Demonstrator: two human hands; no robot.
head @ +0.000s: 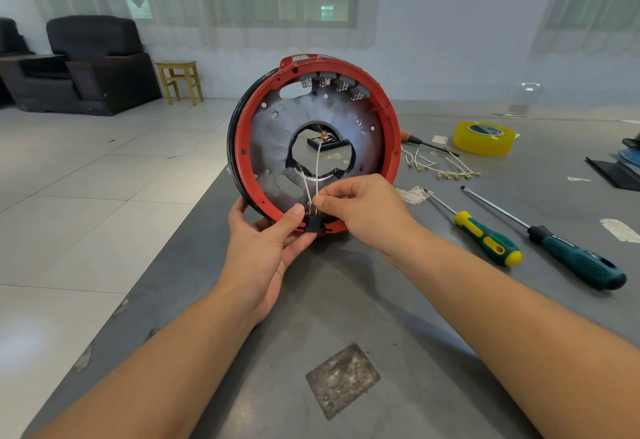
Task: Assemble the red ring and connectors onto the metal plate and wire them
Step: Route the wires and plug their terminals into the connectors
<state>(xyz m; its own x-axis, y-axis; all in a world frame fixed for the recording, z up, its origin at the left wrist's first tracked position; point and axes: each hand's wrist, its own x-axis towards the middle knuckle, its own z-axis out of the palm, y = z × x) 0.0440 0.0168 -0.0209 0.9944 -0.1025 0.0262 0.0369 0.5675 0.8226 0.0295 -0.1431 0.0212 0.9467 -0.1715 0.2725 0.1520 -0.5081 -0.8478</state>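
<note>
We hold the red ring (pixel 239 147) with its metal plate (pixel 367 116) upright on edge on the bench (pixel 346 300). Our left hand (pixel 263 234) cups the lower rim, thumb pressed on the black connector (pixel 312 222). Our right hand (pixel 360 206) has its fingers (pixel 349 189) curled, pinching a white wire (pixel 318 168) just above that connector. Two screwdrivers (pixel 485 237) lie to the right.

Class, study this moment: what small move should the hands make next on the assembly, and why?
Probably push the pinched white wire down onto a pin of the black connector. The right hand pinches the wire just above the connector, while the left hand steadies connector and red ring, held upright on the table.
</note>
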